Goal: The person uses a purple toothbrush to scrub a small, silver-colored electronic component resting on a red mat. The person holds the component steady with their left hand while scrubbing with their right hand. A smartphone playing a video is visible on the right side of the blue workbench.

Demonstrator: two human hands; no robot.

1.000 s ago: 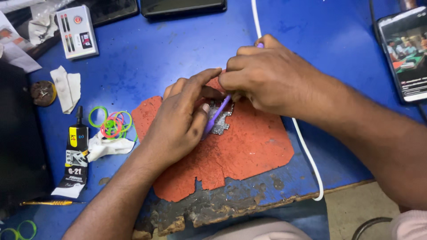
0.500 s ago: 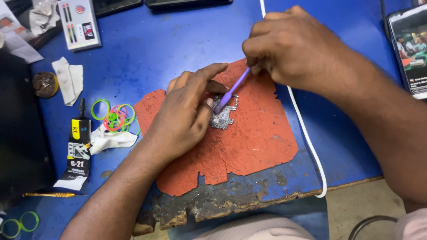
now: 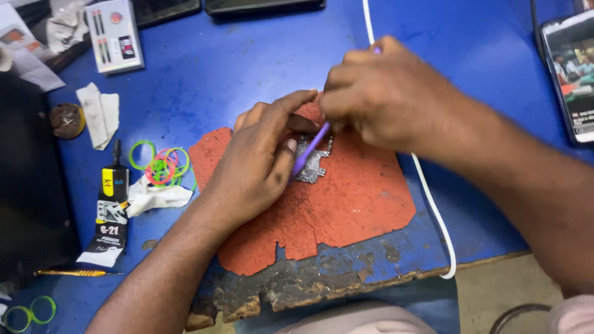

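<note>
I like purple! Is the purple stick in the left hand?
No, the right hand grips the purple tool; the left hand presses the circuit board.

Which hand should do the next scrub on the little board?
Probably the right hand: it grips the purple brush, whose tip is on the board. The left hand pins the board down.

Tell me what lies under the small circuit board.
The circuit board lies on a worn red mat, which rests on the blue table. The left hand covers the board's left edge, so what is beneath there cannot be seen.
</note>
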